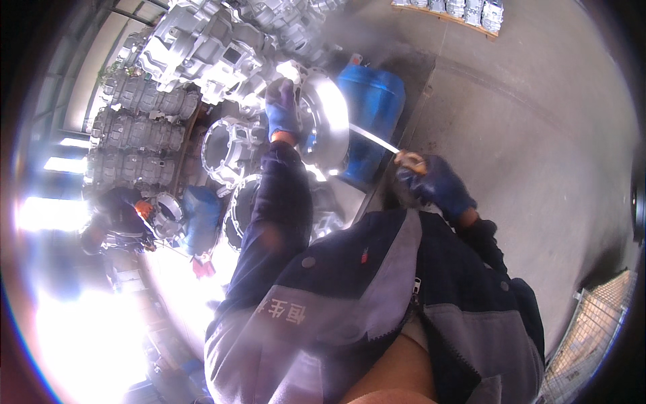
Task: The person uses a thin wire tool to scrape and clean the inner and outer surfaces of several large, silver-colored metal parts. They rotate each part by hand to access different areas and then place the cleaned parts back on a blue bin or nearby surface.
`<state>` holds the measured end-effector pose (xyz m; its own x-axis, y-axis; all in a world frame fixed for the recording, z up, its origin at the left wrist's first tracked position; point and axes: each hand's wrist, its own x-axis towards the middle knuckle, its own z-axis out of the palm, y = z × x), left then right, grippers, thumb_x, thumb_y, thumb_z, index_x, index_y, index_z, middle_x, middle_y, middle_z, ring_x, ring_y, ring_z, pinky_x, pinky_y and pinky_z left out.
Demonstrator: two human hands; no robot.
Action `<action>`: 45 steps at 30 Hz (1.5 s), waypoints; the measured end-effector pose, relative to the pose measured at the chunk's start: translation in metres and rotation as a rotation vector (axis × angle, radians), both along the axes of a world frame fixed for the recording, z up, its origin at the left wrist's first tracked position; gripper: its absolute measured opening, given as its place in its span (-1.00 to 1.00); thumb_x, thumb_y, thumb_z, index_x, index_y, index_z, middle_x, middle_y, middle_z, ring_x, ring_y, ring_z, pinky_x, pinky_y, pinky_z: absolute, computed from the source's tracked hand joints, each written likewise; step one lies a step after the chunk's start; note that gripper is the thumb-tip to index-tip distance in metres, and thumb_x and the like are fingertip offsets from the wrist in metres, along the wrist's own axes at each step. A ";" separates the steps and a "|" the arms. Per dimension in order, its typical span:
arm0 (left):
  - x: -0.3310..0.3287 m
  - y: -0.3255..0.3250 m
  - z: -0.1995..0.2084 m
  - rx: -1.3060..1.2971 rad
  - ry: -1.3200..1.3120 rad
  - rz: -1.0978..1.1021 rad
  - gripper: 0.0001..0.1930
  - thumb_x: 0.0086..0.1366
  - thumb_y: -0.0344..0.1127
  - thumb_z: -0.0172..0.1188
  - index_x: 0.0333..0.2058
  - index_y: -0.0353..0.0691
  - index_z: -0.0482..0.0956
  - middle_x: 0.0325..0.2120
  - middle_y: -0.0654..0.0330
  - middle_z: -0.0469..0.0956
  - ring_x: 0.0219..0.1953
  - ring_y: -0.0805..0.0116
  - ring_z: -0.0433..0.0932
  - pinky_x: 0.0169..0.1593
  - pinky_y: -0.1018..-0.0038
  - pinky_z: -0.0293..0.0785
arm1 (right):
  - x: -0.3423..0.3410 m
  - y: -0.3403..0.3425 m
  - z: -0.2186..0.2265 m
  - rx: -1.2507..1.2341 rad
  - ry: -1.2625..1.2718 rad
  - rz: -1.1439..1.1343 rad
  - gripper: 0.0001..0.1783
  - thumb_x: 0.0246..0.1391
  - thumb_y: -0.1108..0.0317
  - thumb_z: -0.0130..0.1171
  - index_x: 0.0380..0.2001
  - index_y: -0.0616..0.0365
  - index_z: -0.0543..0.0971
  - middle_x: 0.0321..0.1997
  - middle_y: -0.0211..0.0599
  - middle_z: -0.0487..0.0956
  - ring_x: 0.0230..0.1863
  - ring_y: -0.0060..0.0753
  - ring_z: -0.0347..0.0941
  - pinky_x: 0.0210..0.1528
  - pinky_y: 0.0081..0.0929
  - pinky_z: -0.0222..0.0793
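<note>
My left hand, in a blue work glove, grips the rim of a round, bell-shaped cast metal housing. Glare washes out part of its bright face. In my gloved right hand is a file with a tan handle. Its long, thin blade points up and left, and the tip meets the housing's right edge; whether it passes inside cannot be made out. A blue plastic barrel stands behind the blade, beside the housing.
More cast housings crowd the upper left, with stacked rows beyond. An open ring-shaped casting lies left of my arm. Another person works at far left near a second blue barrel. A wire cage stands lower right.
</note>
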<state>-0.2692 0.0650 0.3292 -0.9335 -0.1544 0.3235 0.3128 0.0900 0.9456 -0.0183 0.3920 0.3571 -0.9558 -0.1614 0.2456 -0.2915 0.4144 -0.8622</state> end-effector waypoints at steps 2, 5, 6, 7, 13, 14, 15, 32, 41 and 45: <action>-0.004 -0.003 0.000 -0.090 -0.009 0.038 -0.68 0.30 -0.14 0.22 -0.11 -0.24 0.52 -0.31 0.27 0.53 -0.26 0.48 0.45 -0.13 0.51 0.39 | -0.001 0.000 0.002 0.110 0.011 -0.018 -0.60 0.14 0.13 0.23 -0.10 0.22 0.59 -0.48 -0.15 0.61 -0.51 -0.43 0.52 -0.37 -0.43 0.42; -0.006 -0.004 0.000 -0.004 -0.049 0.030 -0.68 0.30 -0.14 0.22 -0.11 -0.25 0.52 -0.32 0.26 0.53 -0.26 0.47 0.45 -0.14 0.50 0.40 | -0.003 -0.003 -0.001 -0.068 -0.440 -0.045 -0.58 0.12 0.10 0.25 -0.12 0.22 0.60 -0.48 -0.17 0.61 -0.52 -0.41 0.52 -0.37 -0.42 0.41; -0.006 -0.003 0.000 0.006 -0.070 0.023 -0.67 0.30 -0.12 0.22 -0.12 -0.24 0.52 -0.30 0.26 0.53 -0.25 0.48 0.45 -0.14 0.51 0.39 | -0.003 -0.002 -0.004 -0.151 -0.426 -0.025 -0.58 0.11 0.09 0.26 -0.13 0.23 0.60 -0.48 -0.17 0.61 -0.52 -0.41 0.51 -0.37 -0.42 0.41; -0.004 -0.003 0.000 -0.029 -0.023 0.006 -0.68 0.30 -0.13 0.22 -0.12 -0.24 0.52 -0.30 0.27 0.53 -0.25 0.48 0.45 -0.13 0.51 0.39 | -0.004 -0.003 -0.007 -0.203 -0.304 -0.042 -0.58 0.11 0.10 0.26 -0.13 0.24 0.60 -0.47 -0.19 0.62 -0.52 -0.42 0.51 -0.38 -0.44 0.41; 0.006 0.004 0.006 0.025 -0.016 -0.007 -0.73 0.29 -0.22 0.26 -0.11 -0.19 0.51 -0.28 0.29 0.53 -0.23 0.48 0.47 -0.10 0.52 0.40 | -0.013 0.005 -0.011 0.003 -0.472 0.102 -0.54 0.24 0.08 0.10 0.06 0.18 0.49 -0.05 -0.15 0.58 -0.07 -0.30 0.52 0.01 -0.32 0.39; 0.008 0.005 0.008 0.035 -0.002 -0.030 -0.74 0.30 -0.21 0.25 -0.12 -0.19 0.51 -0.28 0.28 0.52 -0.23 0.48 0.46 -0.11 0.52 0.40 | -0.016 0.008 -0.007 -0.122 -0.531 0.093 -0.52 0.26 0.07 0.07 0.09 0.17 0.47 0.05 -0.13 0.56 0.03 -0.26 0.51 0.11 -0.29 0.38; 0.010 0.006 0.010 0.052 -0.023 -0.033 -0.74 0.31 -0.19 0.24 -0.12 -0.19 0.51 -0.29 0.28 0.52 -0.23 0.48 0.45 -0.12 0.52 0.40 | -0.018 0.013 -0.002 -0.218 -0.599 0.074 -0.54 0.27 0.09 0.07 0.09 0.16 0.47 0.08 -0.14 0.55 0.07 -0.26 0.50 0.14 -0.29 0.36; 0.027 0.022 0.030 -0.160 -0.028 0.087 -0.74 0.32 -0.15 0.18 -0.15 -0.18 0.51 -0.41 0.33 0.46 -0.37 0.57 0.39 -0.29 0.57 0.35 | -0.055 -0.014 0.023 -0.129 -0.502 0.066 -0.60 0.19 0.08 0.21 -0.03 0.09 0.57 -0.61 -0.42 0.51 -0.65 -0.65 0.41 -0.62 -0.60 0.29; 0.008 0.006 0.011 -0.222 -0.070 0.115 -0.72 0.31 -0.12 0.18 -0.14 -0.19 0.52 -0.39 0.29 0.50 -0.31 0.48 0.42 -0.19 0.46 0.37 | -0.062 -0.010 0.030 -0.267 -0.641 -0.044 -0.72 0.21 0.13 0.19 -0.21 0.12 0.60 -0.63 -0.41 0.51 -0.66 -0.59 0.41 -0.64 -0.59 0.28; 0.003 0.004 0.007 -0.216 -0.071 0.109 -0.68 0.30 -0.10 0.18 -0.13 -0.20 0.52 -0.36 0.27 0.50 -0.29 0.44 0.43 -0.15 0.43 0.37 | -0.063 -0.011 0.032 -0.268 -0.565 -0.042 -0.73 0.19 0.14 0.20 -0.23 0.12 0.59 -0.65 -0.43 0.47 -0.70 -0.59 0.37 -0.66 -0.57 0.26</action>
